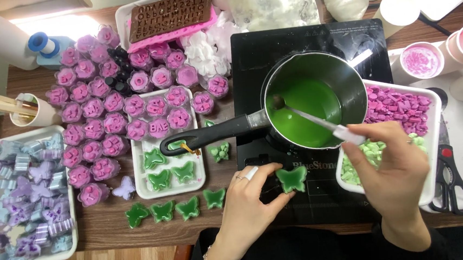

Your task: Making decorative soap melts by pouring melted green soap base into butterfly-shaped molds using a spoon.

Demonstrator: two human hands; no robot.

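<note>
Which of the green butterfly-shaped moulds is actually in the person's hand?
The green butterfly mould on the black cooktop, pinched by the left hand. The other green ones sit untouched on the white tray and wooden table.

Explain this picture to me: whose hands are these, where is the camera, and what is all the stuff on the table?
There is no machine here: a person works with bare hands, and a camera on their head looks down at the table. The left hand steadies a green butterfly mould on a black cooktop. The right hand holds a spoon that reaches into a pan of green liquid. Left of them lie more green butterflies, many pink pieces and a tray of pale purple shapes. A tray of pink and green bits sits at the right, with scissors beside it.
</note>
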